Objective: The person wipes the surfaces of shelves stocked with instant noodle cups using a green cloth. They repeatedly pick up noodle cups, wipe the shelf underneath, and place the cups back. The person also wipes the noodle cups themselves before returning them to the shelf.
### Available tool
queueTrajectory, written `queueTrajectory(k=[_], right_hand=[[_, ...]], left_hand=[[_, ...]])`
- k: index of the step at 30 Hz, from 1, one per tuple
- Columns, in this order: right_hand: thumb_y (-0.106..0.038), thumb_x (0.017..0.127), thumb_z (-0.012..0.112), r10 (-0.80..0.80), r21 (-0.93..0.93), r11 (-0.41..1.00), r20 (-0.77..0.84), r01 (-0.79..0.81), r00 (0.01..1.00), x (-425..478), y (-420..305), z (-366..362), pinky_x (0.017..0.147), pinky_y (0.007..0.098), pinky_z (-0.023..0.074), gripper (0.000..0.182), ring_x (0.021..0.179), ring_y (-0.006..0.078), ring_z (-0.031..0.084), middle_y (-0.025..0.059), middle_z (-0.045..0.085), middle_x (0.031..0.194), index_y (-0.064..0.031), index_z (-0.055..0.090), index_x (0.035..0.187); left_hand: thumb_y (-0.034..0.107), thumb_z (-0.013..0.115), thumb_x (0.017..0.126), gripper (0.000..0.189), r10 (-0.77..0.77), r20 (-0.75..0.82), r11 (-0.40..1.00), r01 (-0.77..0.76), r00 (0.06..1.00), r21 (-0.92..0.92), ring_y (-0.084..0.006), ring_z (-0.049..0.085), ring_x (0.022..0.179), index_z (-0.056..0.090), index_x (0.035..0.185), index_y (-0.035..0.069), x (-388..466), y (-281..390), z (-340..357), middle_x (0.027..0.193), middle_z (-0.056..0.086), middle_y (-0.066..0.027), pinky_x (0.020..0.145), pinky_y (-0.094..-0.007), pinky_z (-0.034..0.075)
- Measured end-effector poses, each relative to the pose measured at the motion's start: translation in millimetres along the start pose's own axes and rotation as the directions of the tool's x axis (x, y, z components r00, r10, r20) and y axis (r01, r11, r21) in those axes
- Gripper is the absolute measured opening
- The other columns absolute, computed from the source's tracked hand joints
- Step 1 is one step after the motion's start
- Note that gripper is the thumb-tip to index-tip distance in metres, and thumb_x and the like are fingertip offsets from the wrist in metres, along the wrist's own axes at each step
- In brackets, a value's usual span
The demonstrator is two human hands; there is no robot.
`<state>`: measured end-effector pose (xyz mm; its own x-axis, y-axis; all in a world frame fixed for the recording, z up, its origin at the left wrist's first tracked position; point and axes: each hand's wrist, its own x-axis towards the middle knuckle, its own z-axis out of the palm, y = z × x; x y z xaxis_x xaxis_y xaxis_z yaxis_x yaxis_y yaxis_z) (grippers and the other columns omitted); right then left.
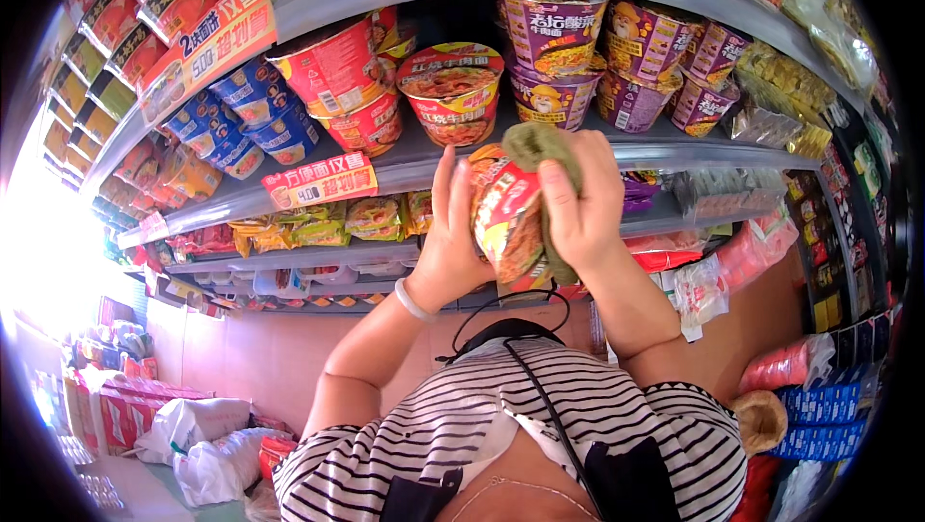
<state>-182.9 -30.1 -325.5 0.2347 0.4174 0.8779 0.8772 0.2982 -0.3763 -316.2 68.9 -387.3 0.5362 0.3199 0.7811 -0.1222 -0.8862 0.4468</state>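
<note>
Both hands are raised in front of a shelf of instant noodles. My left hand (455, 233) grips a red instant noodle cup (498, 211) from its left side, and the cup is tilted. On the cup's right side, my right hand (589, 197) holds a folded olive-green cloth (542, 150) against it. Part of the cloth hangs down below my right fingers. Just behind the hands, a red noodle bowl (449, 99) stands upright on the shelf board (412, 172).
Stacked purple noodle cups (553, 31) stand right of the red bowl. Stacked red cups (325, 70) and blue cups (282, 135) are on the left. Price signs (320, 179) project from the shelf edge. Bagged noodles (376, 218) lie one level down. White sacks (217, 450) rest on the floor.
</note>
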Motion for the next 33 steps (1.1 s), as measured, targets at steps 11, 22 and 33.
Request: queueTrajectory(k=[11,22,33], right_hand=[[-0.036,0.073,0.063,-0.404,-0.083,0.878,0.402,0.472,0.822,-8.5,-33.8,6.0,0.09,0.0519,0.0325,0.039,0.11,0.024,0.052,0.0038,0.059,0.108,-0.0125,0.064,0.104],[-0.046,0.081,0.057,0.009,0.612,-0.172,0.784,-0.772,0.62,-11.1,37.4,-7.1,0.107,0.0358,0.0274,0.083,0.128,0.0244,0.037,0.0131,0.033,0.143,0.0001,0.023,0.141],[-0.048,0.09,0.041,0.216,0.67,0.738,-0.115,-0.085,0.969,-61.1,21.8,53.3,0.109,0.0484,0.0111,0.069,0.137,0.0374,0.011,0.0171,0.02,0.148,-0.0056,0.022,0.142]], left_hand=[[0.034,0.084,0.053,0.125,-0.194,0.026,0.947,0.194,0.981,-0.256,-0.0325,0.02,0.13,0.001,0.141,0.003,-32.7,-10.1,1.5,0.141,0.013,-0.0192,0.107,-0.0444,0.021],[0.018,0.074,0.059,0.118,-0.224,-0.138,0.656,0.045,0.965,-0.753,-0.0291,0.025,0.132,-0.009,0.143,0.009,-21.7,32.7,-0.3,0.143,0.016,-0.0123,0.106,-0.0456,0.028],[0.056,0.037,0.085,0.071,-0.592,-0.091,0.317,0.127,0.801,-0.94,-0.024,0.04,0.122,0.032,0.134,0.006,-9.4,49.0,59.2,0.133,0.041,-0.0092,0.103,-0.0377,0.032]])
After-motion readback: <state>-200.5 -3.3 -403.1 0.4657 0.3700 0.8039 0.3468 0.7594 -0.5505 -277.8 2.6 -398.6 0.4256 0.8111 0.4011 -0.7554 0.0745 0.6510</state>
